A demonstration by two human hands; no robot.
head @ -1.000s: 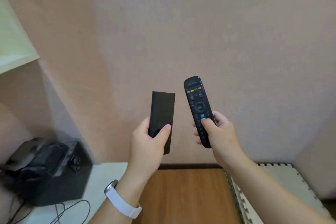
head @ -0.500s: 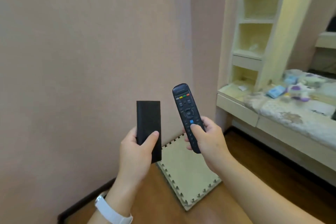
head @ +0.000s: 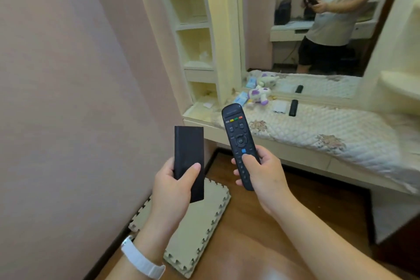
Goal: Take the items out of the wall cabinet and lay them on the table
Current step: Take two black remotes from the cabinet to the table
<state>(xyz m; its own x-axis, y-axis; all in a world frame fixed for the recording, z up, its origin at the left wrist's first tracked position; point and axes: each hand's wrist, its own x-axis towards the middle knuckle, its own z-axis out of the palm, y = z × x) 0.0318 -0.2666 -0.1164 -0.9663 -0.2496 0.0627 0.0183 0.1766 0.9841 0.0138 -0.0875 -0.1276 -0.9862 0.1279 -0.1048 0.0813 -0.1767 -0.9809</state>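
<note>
My left hand (head: 176, 185) grips a flat black rectangular case (head: 188, 154), held upright in front of me. Beside it, my right hand (head: 261, 173) holds a black remote control (head: 237, 136) with coloured buttons near its top, thumb resting on the keys. Ahead to the right stands the table (head: 295, 157), covered by a quilted white cloth (head: 329, 127). On it lie a plush toy (head: 259, 95), blue packets (head: 241, 98), a white flat box (head: 280, 107) and a small black remote (head: 293, 108). Both hands are short of the table, above the floor.
A mirror (head: 318, 18) behind the table reflects a person. Cream open shelves (head: 191, 22) stand left of it, against a pink wall (head: 68, 98). A beige foam puzzle mat (head: 200, 229) lies on the wooden floor (head: 284, 245) below my hands.
The view has swung right, from the plain wall and black bag on a desk to the shelves, mirror and covered table. Both hands keep their grip on the case and the remote.
</note>
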